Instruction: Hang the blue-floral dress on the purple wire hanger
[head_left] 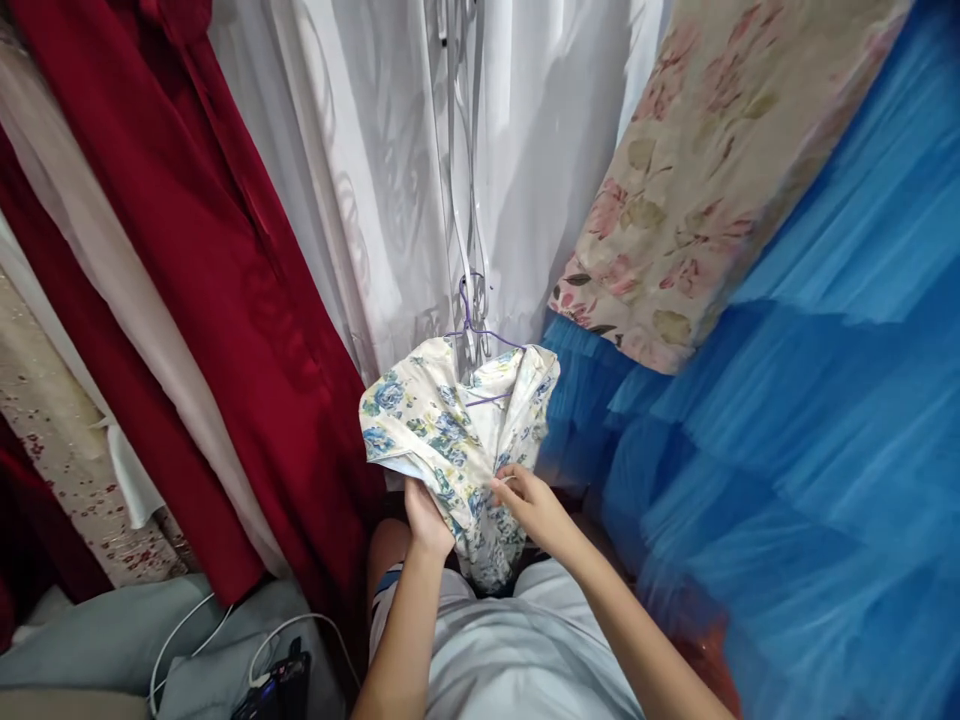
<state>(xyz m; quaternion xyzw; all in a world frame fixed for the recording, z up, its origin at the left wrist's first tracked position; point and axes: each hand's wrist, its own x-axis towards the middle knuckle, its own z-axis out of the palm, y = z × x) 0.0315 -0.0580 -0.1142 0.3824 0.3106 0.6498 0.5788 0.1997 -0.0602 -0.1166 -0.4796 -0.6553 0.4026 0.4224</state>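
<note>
A cream, short-sleeved dress point(442, 415) with blue flowers and a V-shaped neckline hangs on a thin purple hanger point(466, 318) in the middle of the head view. My left hand point(429, 520) holds the dress from below at the left, its fingers partly hidden by the cloth. At the lower point of the neckline, my right hand point(529, 500) pinches the fabric between thumb and fingers. The dress's lower part drops between my legs, where its end is hard to make out.
White curtains point(390, 180) hang behind with pale straps. Red cloth point(225, 330) and other garments hang left; a floral cloth point(675, 210) and blue ruffled tulle point(787, 450) hang right. At lower left, a white cable point(292, 622) runs by a dark device point(277, 685) on grey-green fabric.
</note>
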